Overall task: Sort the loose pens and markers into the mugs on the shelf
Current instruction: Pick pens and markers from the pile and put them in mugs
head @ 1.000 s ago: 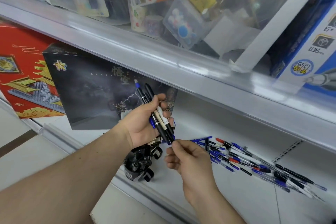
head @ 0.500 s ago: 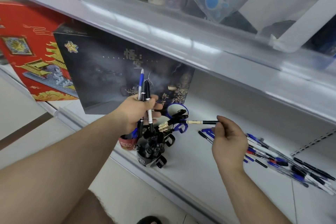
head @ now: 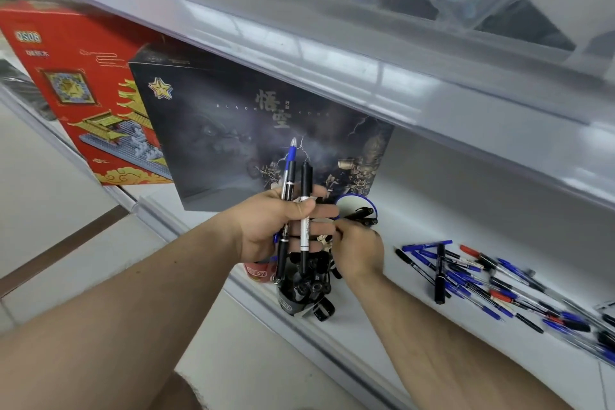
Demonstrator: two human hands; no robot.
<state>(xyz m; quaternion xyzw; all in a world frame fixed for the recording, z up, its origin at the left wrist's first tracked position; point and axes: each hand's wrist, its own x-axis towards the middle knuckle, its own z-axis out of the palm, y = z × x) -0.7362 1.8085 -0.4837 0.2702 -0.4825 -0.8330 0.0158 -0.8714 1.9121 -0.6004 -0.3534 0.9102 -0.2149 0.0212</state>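
The right hand (head: 357, 248) has come back in from the loose pile and now sits close beside the left hand, where half a second ago it was held out to the right with a marker; the left hand has hardly shifted.

At far left a red box (head: 66, 76) leans on the lower shelf (head: 416, 326), with a dark box (head: 239, 130) standing just in front of it. The left hand (head: 276, 226) is raised before the dark box, its fingers closed around a small bundle of pens (head: 296, 210) held upright. One has a blue upper half and a clear tip; the others are black, one with a white barrel. Their lower ends hang just above a black mug (head: 301, 296) at the shelf's front edge, already packed with black markers. A red mug (head: 261, 271) shows partly behind the left wrist. A white mug with a blue rim (head: 357, 205) stands further back, with black markers leaning out of it.

The right hand is turned palm down just below that blue-rimmed mug, fingers curled in narrow at the markers there. Whether it grips one cannot be told, as the fingertips are hidden.

Well to the right, loose pens and markers (head: 499, 283) lie scattered flat on the white shelf, blue, black and red mixed together.
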